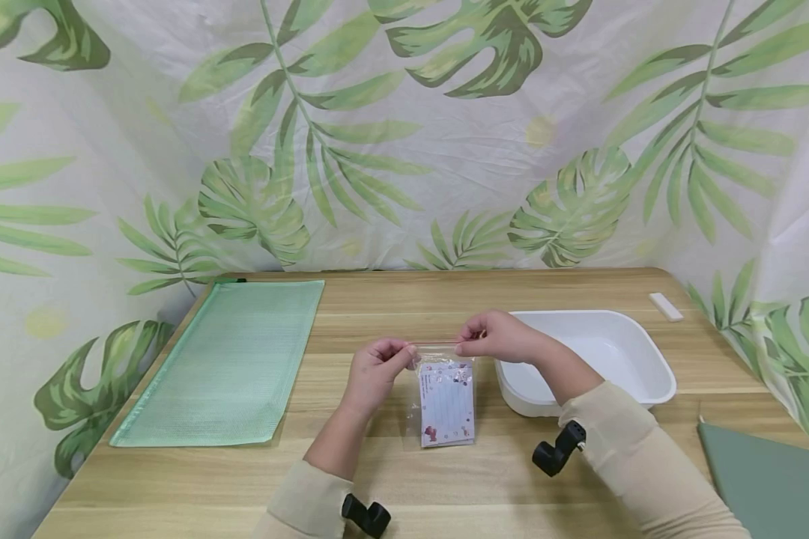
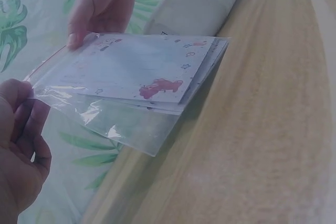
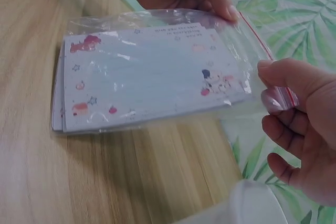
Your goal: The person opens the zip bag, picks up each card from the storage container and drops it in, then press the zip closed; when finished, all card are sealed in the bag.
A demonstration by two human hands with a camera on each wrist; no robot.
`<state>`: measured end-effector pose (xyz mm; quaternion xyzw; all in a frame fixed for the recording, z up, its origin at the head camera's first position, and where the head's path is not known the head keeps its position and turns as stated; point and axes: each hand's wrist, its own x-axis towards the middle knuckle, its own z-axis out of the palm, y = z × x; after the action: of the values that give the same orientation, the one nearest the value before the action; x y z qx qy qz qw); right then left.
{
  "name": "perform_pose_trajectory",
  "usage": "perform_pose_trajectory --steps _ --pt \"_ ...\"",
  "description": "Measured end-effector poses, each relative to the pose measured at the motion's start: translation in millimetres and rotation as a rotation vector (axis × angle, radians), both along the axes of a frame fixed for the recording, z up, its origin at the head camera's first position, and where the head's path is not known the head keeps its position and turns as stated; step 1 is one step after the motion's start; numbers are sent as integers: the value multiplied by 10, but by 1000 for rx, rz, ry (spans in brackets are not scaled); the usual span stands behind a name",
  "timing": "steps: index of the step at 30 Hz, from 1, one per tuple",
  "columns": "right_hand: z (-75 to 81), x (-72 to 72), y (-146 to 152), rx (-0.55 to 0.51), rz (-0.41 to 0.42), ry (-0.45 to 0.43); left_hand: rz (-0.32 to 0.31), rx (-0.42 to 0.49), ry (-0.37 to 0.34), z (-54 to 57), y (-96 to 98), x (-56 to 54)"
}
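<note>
A clear zip bag (image 1: 413, 419) with a red strip along its top hangs upright between both hands above the table. Inside it lie several printed note sheets (image 1: 448, 404) with small cartoon figures and ruled lines. My left hand (image 1: 376, 372) pinches the top left corner of the bag between thumb and fingers. At the opposite top corner, my right hand (image 1: 502, 337) pinches the bag near the red strip (image 3: 257, 36). In the right wrist view the sheets (image 3: 136, 77) sit slightly fanned, away from the strip.
A white plastic basin (image 1: 600, 337) stands right of the bag, partly behind the right forearm. On the left lies a green mesh zip pouch (image 1: 229, 367). A small white block (image 1: 666, 307) is at the back right, and a dark green flat item (image 1: 768, 479) lies at the front right.
</note>
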<state>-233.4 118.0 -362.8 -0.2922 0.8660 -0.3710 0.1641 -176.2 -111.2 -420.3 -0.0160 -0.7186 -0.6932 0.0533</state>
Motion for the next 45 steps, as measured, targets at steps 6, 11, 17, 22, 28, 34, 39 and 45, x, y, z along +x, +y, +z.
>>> perform_pose_trajectory --steps 6,11,17,22,28,34,39,45 --pt "-14 2 121 8 -11 -13 6 -27 5 -4 -12 8" --pt "-19 7 189 6 -22 -11 6 -18 -6 -10 -13 23" --pt "-38 5 233 6 -48 -22 8 -19 -22 -22 -26 29" --pt "-43 23 134 -16 -126 -63 29 -34 -76 -17 -96 -8" --pt "-78 35 -209 -189 -364 -188 99 -55 -121 5 -204 -151" --pt "-292 3 -605 -332 -680 -158 180 -65 -153 -69 -261 -329" --pt "-617 -43 -810 -372 -859 -110 211 -92 -171 -254 -284 -480" --pt "-871 -72 -895 -358 -960 -68 232 -371 -117 -396 -270 -555"
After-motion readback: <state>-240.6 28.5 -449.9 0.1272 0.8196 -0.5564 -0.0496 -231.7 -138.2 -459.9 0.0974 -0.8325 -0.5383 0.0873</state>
